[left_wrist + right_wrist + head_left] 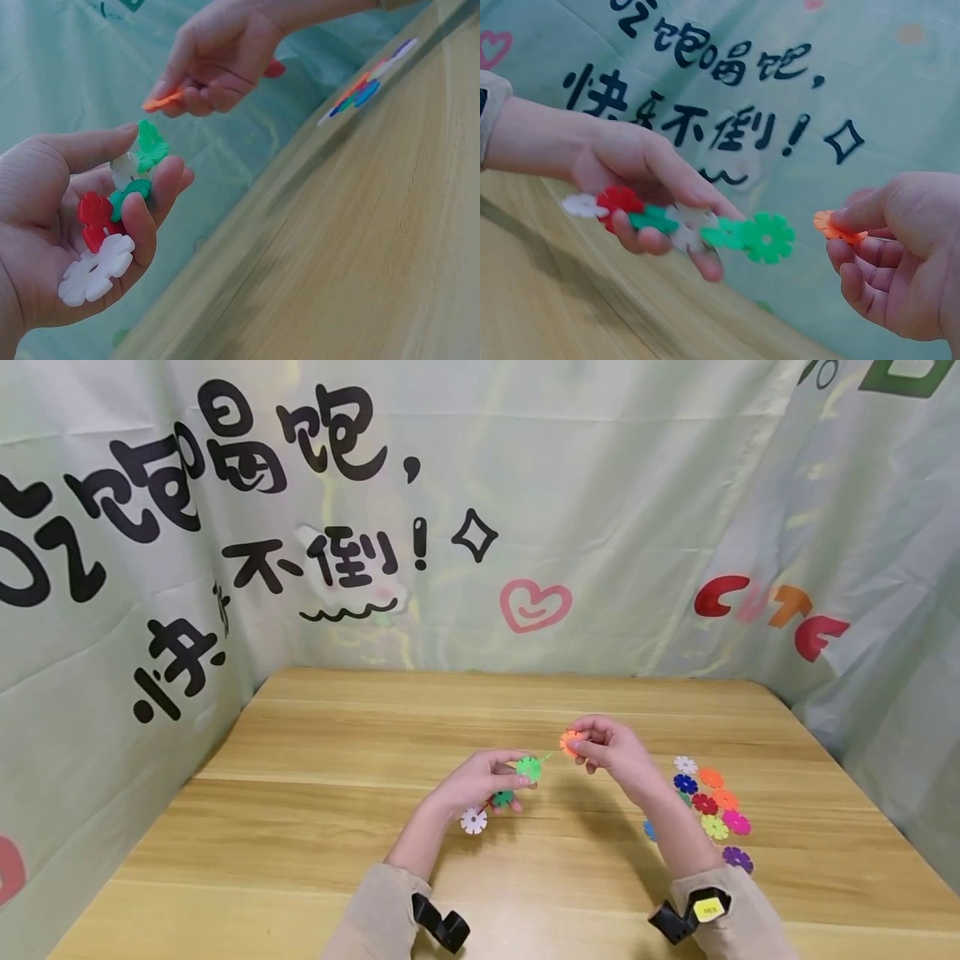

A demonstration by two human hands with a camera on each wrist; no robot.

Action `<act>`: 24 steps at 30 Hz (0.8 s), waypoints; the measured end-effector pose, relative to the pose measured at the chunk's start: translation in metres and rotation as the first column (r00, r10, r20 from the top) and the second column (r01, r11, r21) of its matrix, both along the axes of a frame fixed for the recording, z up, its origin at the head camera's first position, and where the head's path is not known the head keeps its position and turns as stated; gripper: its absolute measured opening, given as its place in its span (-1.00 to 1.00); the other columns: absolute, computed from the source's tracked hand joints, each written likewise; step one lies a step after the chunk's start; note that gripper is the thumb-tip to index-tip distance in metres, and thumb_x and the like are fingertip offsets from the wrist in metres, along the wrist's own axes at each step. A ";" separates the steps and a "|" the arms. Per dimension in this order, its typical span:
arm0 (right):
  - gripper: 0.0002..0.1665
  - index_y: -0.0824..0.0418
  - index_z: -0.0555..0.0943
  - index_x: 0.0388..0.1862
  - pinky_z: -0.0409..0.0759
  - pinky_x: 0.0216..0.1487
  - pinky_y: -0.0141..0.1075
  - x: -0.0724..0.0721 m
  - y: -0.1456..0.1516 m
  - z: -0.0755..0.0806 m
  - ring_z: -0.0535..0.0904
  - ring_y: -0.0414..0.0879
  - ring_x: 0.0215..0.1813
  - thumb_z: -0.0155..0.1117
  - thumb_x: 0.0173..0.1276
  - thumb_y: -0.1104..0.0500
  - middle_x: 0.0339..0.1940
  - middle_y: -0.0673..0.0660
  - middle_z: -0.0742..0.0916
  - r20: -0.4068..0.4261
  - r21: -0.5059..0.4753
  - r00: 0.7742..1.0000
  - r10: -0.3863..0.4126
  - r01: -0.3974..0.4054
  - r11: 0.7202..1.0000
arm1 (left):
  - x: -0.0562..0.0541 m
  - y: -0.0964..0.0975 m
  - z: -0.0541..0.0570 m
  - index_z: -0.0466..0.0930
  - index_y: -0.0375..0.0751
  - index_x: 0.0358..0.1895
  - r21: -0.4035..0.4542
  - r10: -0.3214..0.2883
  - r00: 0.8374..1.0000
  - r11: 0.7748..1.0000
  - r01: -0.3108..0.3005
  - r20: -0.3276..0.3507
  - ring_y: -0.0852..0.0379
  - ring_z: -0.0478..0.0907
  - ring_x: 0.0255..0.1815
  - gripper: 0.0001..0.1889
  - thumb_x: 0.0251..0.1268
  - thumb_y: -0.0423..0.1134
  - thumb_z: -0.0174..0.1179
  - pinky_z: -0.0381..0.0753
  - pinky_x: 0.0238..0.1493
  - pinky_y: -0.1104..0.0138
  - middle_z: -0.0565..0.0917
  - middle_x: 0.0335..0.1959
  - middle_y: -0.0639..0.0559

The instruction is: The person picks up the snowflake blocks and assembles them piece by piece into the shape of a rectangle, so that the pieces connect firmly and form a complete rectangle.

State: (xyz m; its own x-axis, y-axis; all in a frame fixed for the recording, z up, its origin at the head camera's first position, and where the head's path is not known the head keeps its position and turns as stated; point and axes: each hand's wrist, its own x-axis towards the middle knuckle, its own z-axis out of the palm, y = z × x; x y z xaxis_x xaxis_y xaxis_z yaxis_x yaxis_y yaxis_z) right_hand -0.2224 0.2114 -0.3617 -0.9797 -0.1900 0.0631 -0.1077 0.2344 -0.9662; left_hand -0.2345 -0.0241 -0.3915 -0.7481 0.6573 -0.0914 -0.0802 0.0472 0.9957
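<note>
My left hand (474, 781) holds a chain of interlocking flower-shaped plastic discs above the table. Along it in the right wrist view run a white end disc (581, 205), a red disc (619, 204), a dark green disc (654, 218), another white disc (692, 229) and light green discs (768, 238). The fingers curl round the chain, and its light green end sticks out toward the right hand. Between thumb and fingertips my right hand (618, 760) pinches an orange disc (570, 742). A small gap separates this orange disc from the chain's light green end.
Loose discs in several colours, among them a purple disc (738, 859) and a magenta disc (737, 822), lie on the wooden table (315, 860) at the right, partly behind the right forearm. A printed curtain (615, 510) hangs round the table's back and sides.
</note>
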 end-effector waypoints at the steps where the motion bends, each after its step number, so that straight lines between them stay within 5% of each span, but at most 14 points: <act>1: -0.63 0.48 0.41 0.02 0.53 -0.44 -0.34 0.001 -0.002 0.001 0.52 -0.14 -0.40 0.18 0.31 0.28 -0.35 0.06 0.64 -0.002 -0.004 1.000 0.008 -0.008 1.000 | 0.000 0.000 0.000 0.35 -0.24 0.28 -0.002 0.000 1.000 1.000 0.000 0.000 0.17 0.58 -0.57 -0.54 0.31 -0.31 0.12 0.40 -0.68 0.48 0.59 -0.05 -0.34; 24: -0.65 0.43 0.44 -0.01 0.53 -0.43 -0.31 0.010 -0.011 0.004 0.51 -0.09 -0.40 0.21 0.30 0.25 -0.37 0.09 0.63 0.009 0.009 1.000 0.020 -0.020 1.000 | 0.000 -0.001 -0.001 0.29 -0.31 0.30 -0.002 -0.009 1.000 1.000 0.009 -0.003 0.18 0.59 -0.56 -0.51 0.33 -0.30 0.10 0.41 -0.66 0.48 0.62 -0.10 -0.28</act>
